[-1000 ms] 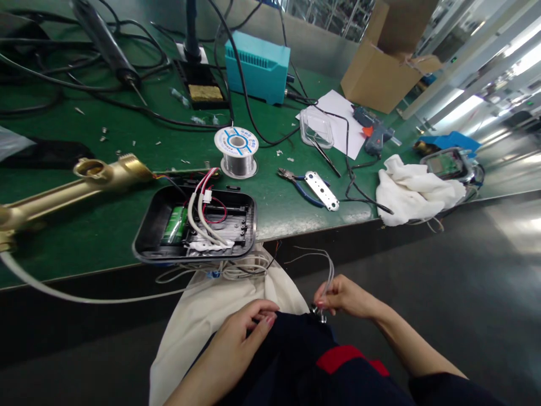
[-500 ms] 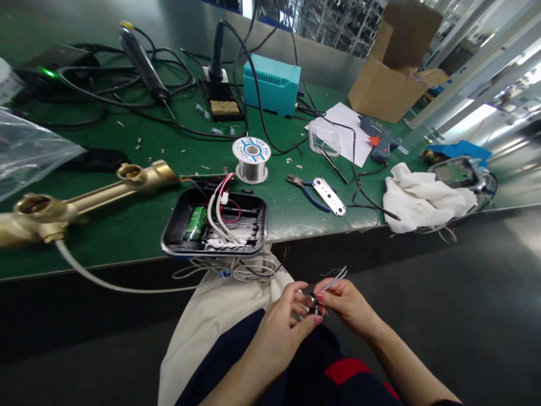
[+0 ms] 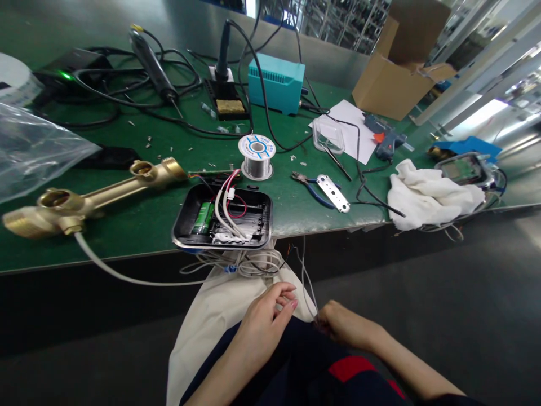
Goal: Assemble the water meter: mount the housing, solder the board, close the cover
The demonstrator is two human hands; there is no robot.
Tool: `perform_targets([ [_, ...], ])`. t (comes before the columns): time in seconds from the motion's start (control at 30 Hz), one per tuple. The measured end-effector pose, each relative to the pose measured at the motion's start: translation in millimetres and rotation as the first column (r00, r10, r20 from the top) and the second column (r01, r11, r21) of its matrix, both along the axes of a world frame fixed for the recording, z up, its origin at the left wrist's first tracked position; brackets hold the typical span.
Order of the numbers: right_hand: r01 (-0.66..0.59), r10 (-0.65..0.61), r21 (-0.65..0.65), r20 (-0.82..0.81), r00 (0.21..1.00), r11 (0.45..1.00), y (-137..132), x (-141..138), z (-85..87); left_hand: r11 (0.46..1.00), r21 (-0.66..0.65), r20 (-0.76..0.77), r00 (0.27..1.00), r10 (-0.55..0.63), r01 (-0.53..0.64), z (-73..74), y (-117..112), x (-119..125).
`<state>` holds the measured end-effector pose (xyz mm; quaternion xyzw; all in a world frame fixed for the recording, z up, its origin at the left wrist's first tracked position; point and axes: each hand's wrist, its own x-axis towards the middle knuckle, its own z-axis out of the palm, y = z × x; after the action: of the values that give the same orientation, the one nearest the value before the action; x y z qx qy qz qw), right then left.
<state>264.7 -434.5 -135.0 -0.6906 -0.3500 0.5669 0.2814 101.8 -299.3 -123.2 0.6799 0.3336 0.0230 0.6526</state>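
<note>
Both hands have parted since half a second ago: the left hand (image 3: 264, 318) now hovers with loosely spread fingers, while the right hand (image 3: 344, 330) has dropped to the lap, fingertips apparently pinched on thin wires (image 3: 307, 282) running up toward the black case (image 3: 182, 224) at the table (image 3: 139, 220) edge.

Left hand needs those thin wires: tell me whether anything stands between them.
Nothing visible does. The left hand sits just beside the thin wires, which hang from the bench edge down into the right hand; only a bare gap separates them.
</note>
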Motion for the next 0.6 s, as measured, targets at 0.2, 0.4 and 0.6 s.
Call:
perform_targets([
  [0.2,0.226,-0.227,-0.028,-0.055,0.972,0.974,2.4,20.0,15.3,0.997,-0.076,0.065,0.998,0.001,0.004,2.6,-4.5,3.3],
  [0.4,0.375,-0.36,0.089,-0.143,0.922,0.923,19.0,-1.9,35.5,0.947,-0.319,0.168,0.985,0.026,0.029,2.5,-17.5,14.4],
  [0.6,0.47,-0.445,0.21,-0.157,0.882,0.857,26.7,-16.1,42.8,0.909,-0.416,0.242,0.959,0.146,-0.033,5.0,-21.2,20.3],
])
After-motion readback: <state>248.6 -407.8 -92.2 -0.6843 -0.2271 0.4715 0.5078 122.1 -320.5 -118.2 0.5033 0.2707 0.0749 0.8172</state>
